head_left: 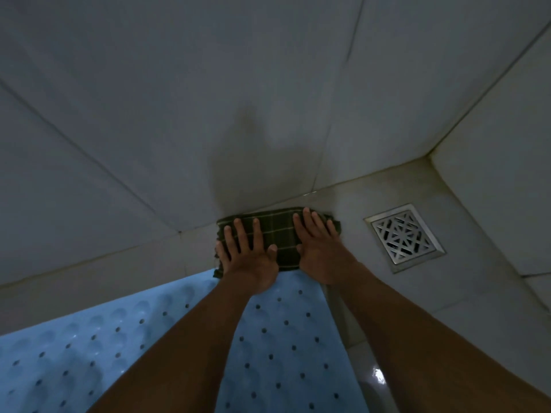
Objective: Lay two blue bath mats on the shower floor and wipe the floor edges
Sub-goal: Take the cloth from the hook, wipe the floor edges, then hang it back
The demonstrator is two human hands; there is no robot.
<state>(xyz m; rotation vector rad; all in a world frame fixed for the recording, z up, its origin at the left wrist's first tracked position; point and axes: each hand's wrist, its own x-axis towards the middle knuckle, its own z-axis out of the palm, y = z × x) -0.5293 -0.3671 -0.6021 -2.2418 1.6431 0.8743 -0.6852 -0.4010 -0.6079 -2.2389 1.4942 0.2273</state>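
mat (283,338), blue with round holes, lying flat on the tiled floor (447,293), low in the view, under both forearms. cloth (280,236), dark green check, at the floor edge against the wall (179,114), its near edge touching the mat's far end. left hand (247,257) and right hand (322,245) press flat on the cloth, fingers straight and spread, grasping nothing. drain (404,236), square metal, right of the cloth.
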